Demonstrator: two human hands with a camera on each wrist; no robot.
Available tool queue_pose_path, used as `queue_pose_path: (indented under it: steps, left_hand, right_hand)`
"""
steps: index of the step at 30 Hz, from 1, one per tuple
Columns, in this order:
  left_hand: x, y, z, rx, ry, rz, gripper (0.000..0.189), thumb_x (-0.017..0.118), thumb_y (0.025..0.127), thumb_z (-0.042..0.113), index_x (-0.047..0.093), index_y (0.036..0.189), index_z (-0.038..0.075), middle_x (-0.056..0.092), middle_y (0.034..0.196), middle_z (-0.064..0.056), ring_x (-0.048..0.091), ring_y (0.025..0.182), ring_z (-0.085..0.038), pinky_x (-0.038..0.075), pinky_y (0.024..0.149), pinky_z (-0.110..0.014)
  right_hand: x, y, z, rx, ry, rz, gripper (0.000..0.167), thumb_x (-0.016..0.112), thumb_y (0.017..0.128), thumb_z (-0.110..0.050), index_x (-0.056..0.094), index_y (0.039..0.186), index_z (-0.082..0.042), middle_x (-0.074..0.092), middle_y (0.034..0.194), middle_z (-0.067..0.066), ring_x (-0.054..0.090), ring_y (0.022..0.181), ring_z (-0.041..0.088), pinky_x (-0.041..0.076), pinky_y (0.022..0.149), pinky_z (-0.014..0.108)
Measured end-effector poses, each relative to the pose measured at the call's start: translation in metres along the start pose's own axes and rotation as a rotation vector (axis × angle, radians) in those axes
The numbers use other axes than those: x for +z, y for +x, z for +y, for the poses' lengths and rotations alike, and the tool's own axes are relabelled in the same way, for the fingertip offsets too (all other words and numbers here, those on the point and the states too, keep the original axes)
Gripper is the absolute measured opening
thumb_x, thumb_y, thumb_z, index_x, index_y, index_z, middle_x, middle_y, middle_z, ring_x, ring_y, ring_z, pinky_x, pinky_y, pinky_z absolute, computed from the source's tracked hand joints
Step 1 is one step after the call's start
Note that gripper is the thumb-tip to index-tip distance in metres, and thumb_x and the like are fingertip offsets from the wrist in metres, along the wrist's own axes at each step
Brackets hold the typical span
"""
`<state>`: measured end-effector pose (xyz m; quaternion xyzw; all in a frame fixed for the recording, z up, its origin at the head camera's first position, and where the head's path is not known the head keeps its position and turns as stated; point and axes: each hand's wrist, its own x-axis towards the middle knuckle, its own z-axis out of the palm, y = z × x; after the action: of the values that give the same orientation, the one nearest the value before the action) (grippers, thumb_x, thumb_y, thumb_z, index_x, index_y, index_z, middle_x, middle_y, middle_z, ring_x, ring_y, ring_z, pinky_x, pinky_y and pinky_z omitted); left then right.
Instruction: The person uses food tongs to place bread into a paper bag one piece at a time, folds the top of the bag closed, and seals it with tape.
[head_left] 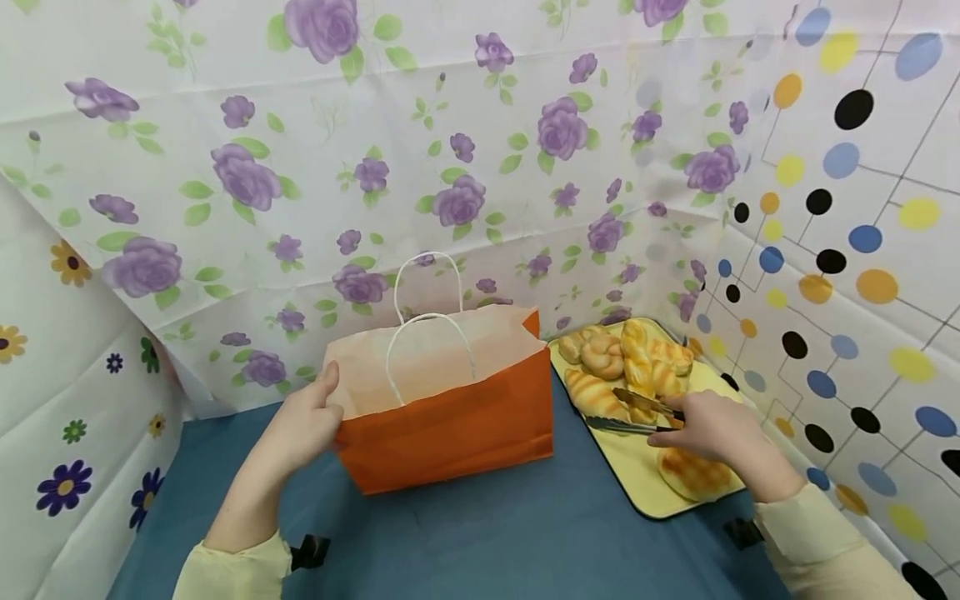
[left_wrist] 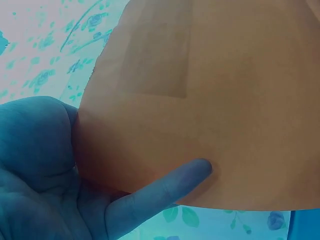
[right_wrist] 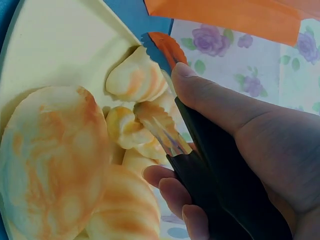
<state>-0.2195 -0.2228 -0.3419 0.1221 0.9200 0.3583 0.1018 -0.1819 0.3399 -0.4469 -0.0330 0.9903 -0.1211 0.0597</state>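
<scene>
My left hand (head_left: pixel 300 425) pinches the left rim of an orange paper bag (head_left: pixel 450 442), its thumb over the top edge. One finger (left_wrist: pixel 165 187) lies straight across the bag's outer side in the left wrist view. The bag stands upright with its mouth spread and two white handles up. Over the yellow tray (head_left: pixel 637 479), my right hand (head_left: pixel 716 425) holds black-handled tongs (right_wrist: pixel 212 165) with their jaws apart. The tongs' tips reach to a striped bread roll (head_left: pixel 592 393) at the tray's left side.
More breads lie on the tray: a knotted roll (head_left: pixel 602 354), a twisted loaf (head_left: pixel 636 354) and a round loaf (head_left: pixel 693 473) near the front. A blue tabletop (head_left: pixel 465 542) runs beneath everything. Flowered sheeting (head_left: pixel 412 192) hangs behind, and dotted sheeting (head_left: pixel 847 333) borders the right.
</scene>
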Motion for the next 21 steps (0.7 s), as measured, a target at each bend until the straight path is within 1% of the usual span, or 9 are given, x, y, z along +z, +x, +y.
queue_pose_path:
  steps: [2,4,6,8,10,12,15,19,21]
  left_hand:
    - [-0.0011,0.0009,0.0000,0.002,0.002,0.004,0.069,0.037,0.107,0.014,0.009,0.169,-0.001,0.009,0.175,-0.026,0.069,0.107,-0.037,0.046,0.108,-0.060]
    - [-0.0009,0.0013,-0.0006,0.005,0.002,0.007,0.069,0.036,0.108,0.016,0.009,0.169,-0.001,0.009,0.175,-0.025,0.068,0.106,-0.036,0.048,0.104,-0.057]
    - [0.0000,0.0015,-0.0012,0.009,0.009,0.009,0.068,0.036,0.108,0.016,0.010,0.169,-0.001,0.009,0.175,-0.024,0.058,0.129,-0.043,0.044,0.100,-0.055]
    - [0.0010,0.0014,-0.0016,0.014,0.014,0.009,0.067,0.036,0.108,0.017,0.011,0.168,-0.001,0.009,0.175,-0.023,0.037,0.148,-0.046,0.040,0.098,-0.055]
    - [0.0021,0.0014,-0.0014,0.016,0.007,0.005,0.067,0.036,0.108,0.016,0.012,0.168,-0.002,0.008,0.176,-0.022,0.022,0.157,-0.045,0.038,0.099,-0.055]
    - [0.0026,0.0014,-0.0009,0.014,0.004,0.007,0.067,0.036,0.108,0.015,0.013,0.168,-0.001,0.008,0.176,-0.022,0.021,0.158,-0.045,0.038,0.100,-0.056]
    - [0.0017,0.0020,-0.0007,0.014,0.020,0.013,0.066,0.036,0.108,0.016,0.013,0.168,-0.001,0.009,0.175,-0.023,0.023,0.157,-0.047,0.038,0.105,-0.058]
    - [0.0002,0.0021,-0.0015,0.008,0.017,0.021,0.066,0.036,0.109,0.017,0.012,0.169,0.001,0.010,0.175,-0.022,0.035,0.150,-0.047,0.041,0.108,-0.059]
    - [0.0002,0.0015,-0.0016,0.002,0.010,0.024,0.067,0.035,0.108,0.017,0.012,0.169,0.002,0.010,0.176,-0.021,0.033,0.152,-0.046,0.040,0.110,-0.060]
  right_hand:
    - [0.0014,0.0006,-0.0007,-0.004,-0.001,0.011,0.091,0.079,0.082,-0.074,0.069,0.144,-0.007,0.061,0.073,-0.004,0.055,0.060,0.016,0.039,0.051,0.035]
    - [0.0019,0.0006,-0.0011,0.000,-0.006,0.011,0.089,0.080,0.082,-0.073,0.070,0.143,-0.008,0.062,0.074,-0.004,0.055,0.061,0.016,0.040,0.051,0.035]
    - [0.0024,0.0002,-0.0009,0.000,-0.013,0.005,0.091,0.079,0.083,-0.073,0.070,0.143,-0.006,0.068,0.082,-0.002,0.057,0.063,0.015,0.042,0.052,0.036]
    - [0.0023,-0.0001,-0.0008,0.008,-0.023,0.002,0.091,0.080,0.082,-0.073,0.070,0.143,-0.005,0.073,0.090,0.003,0.059,0.065,0.015,0.044,0.052,0.036]
    - [0.0026,-0.0002,-0.0011,0.010,-0.032,0.006,0.091,0.080,0.082,-0.072,0.070,0.142,-0.005,0.074,0.094,0.005,0.060,0.066,0.015,0.045,0.053,0.037]
    - [0.0031,0.0009,-0.0012,0.006,-0.040,0.015,0.091,0.080,0.082,-0.073,0.070,0.142,-0.005,0.075,0.097,0.006,0.060,0.066,0.015,0.046,0.052,0.037]
    - [0.0034,0.0038,-0.0026,-0.003,-0.050,0.021,0.087,0.080,0.082,-0.073,0.072,0.139,-0.007,0.073,0.091,0.001,0.060,0.065,0.014,0.046,0.052,0.037]
    - [0.0002,0.0071,-0.0042,-0.005,-0.063,0.024,0.088,0.079,0.082,-0.074,0.072,0.139,-0.006,0.076,0.096,0.007,0.062,0.066,0.017,0.049,0.052,0.038]
    - [-0.0016,0.0078,-0.0048,0.000,-0.065,0.021,0.090,0.080,0.082,-0.073,0.071,0.140,-0.005,0.077,0.103,0.011,0.064,0.068,0.019,0.051,0.053,0.040]
